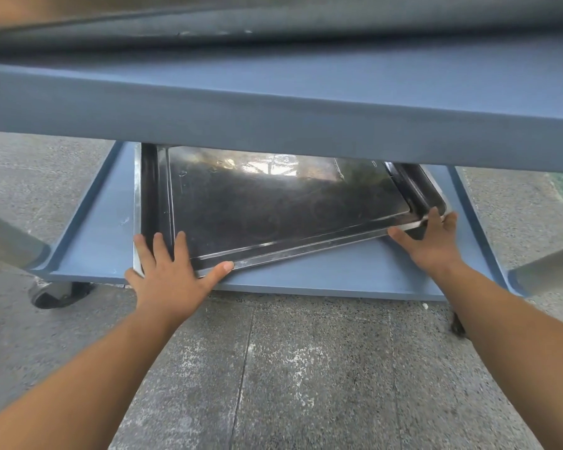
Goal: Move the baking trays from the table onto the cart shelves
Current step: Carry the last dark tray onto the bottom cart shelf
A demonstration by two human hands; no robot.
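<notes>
Presently: baking tray (273, 216), dark, lying skewed atop a lower tray (150, 190) on the cart's bottom shelf (338, 274). Your left hand (169, 271), fingers straight, presses its near-left corner. Your right hand (433, 238), fingers extended, touches its near-right corner.

The cart's blue, raised-rimmed lower shelf (338, 274) stands on a caster (56, 295) on the concrete floor (306, 368). On it lies a dark lower tray (150, 190), its near corner under the left hand (173, 271). The upper tray (273, 206) sits askew in it, its near edge spanning from the left hand to the right hand (433, 241).
</notes>
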